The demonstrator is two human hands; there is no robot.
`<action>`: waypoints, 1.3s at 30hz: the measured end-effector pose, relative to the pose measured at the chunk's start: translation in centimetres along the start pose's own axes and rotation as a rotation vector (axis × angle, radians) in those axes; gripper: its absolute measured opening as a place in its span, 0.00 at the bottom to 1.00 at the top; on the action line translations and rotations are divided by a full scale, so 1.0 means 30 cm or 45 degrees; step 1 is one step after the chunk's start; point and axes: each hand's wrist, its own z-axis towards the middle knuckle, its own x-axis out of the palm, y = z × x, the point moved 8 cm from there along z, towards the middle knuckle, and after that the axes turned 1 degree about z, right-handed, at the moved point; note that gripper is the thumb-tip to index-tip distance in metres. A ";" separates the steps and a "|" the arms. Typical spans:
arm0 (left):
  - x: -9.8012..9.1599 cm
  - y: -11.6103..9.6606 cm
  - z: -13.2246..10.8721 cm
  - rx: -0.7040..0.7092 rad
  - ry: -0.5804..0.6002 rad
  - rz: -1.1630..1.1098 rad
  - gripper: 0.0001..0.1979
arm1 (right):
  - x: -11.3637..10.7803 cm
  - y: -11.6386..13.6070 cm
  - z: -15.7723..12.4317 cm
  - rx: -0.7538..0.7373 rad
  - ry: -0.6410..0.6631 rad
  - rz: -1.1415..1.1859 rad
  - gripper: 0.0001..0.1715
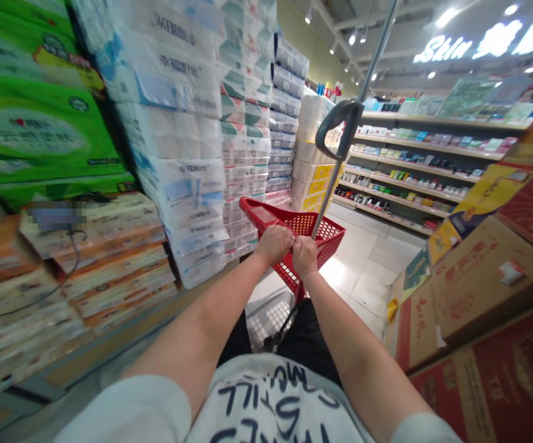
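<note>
A red plastic shopping cart (333, 234) stands in front of my body, with a long metal pole (328, 195) rising out of it to a grey loop handle (326, 130). My left hand (275, 243) is closed round the cart's near rim. Right beside it, my right hand (305, 253) is closed on the same rim, the two hands nearly touching. Through the cart's mesh sides I can make out no goods.
Stacked tissue packs (187, 141) rise on the left, beside green packs (40, 123) and lower orange-white packs (123, 271). Cardboard boxes (487, 277) line the right side. Shelves of small goods (432, 138) stand across the tiled floor (363, 271).
</note>
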 end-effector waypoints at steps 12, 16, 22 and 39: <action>0.029 0.056 0.069 -0.007 0.161 0.013 0.15 | 0.022 0.014 0.008 -0.031 -0.007 -0.037 0.20; 0.008 0.058 0.053 0.028 0.089 0.029 0.17 | 0.015 0.023 0.008 -0.033 0.051 -0.013 0.20; -0.016 0.032 0.016 0.028 -0.002 -0.014 0.17 | 0.004 0.032 0.012 -0.063 0.198 0.100 0.21; -0.088 0.003 -0.074 0.103 -0.099 -0.317 0.20 | -0.030 0.043 -0.018 -0.081 0.270 0.167 0.21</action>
